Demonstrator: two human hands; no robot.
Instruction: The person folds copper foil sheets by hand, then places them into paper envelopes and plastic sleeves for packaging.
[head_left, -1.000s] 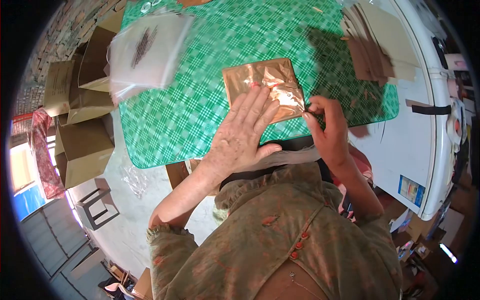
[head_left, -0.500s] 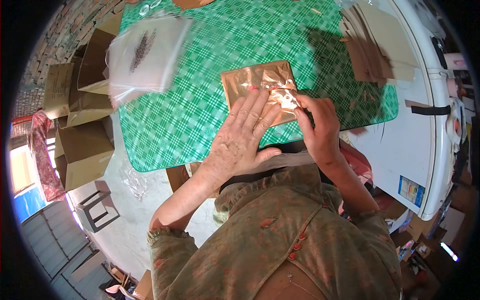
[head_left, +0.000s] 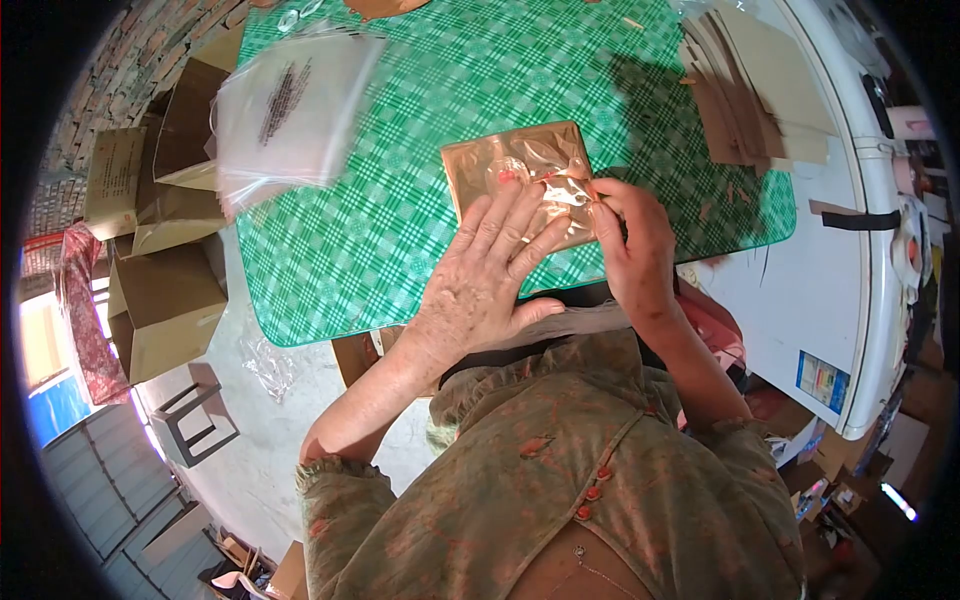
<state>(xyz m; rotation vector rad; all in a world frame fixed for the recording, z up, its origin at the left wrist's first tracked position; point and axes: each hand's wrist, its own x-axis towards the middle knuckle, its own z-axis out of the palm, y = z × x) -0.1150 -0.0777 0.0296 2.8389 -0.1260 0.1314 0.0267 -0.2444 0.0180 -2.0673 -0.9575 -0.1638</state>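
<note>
A flat brown square packet (head_left: 480,162) in shiny clear film lies near the front edge of the green checked table. My left hand (head_left: 485,265) rests on its lower left part, fingers spread and thumb out to the side. At the packet's right edge, my right hand (head_left: 638,240) has its thumb and index finger pinched together on the film. A small red mark shows beside my left fingertips. Glare hides some of the film's folds.
A stack of clear plastic bags (head_left: 290,110) lies at the table's left. Brown cardboard sheets (head_left: 735,100) are at the right, beside a white appliance (head_left: 800,270). Open cardboard boxes (head_left: 165,295) stand left of the table, near a grey frame (head_left: 195,415) on the floor.
My right thumb and index finger have closed together at the packet's right edge, and that hand has shifted slightly. My left hand stays nearly still on the packet.
</note>
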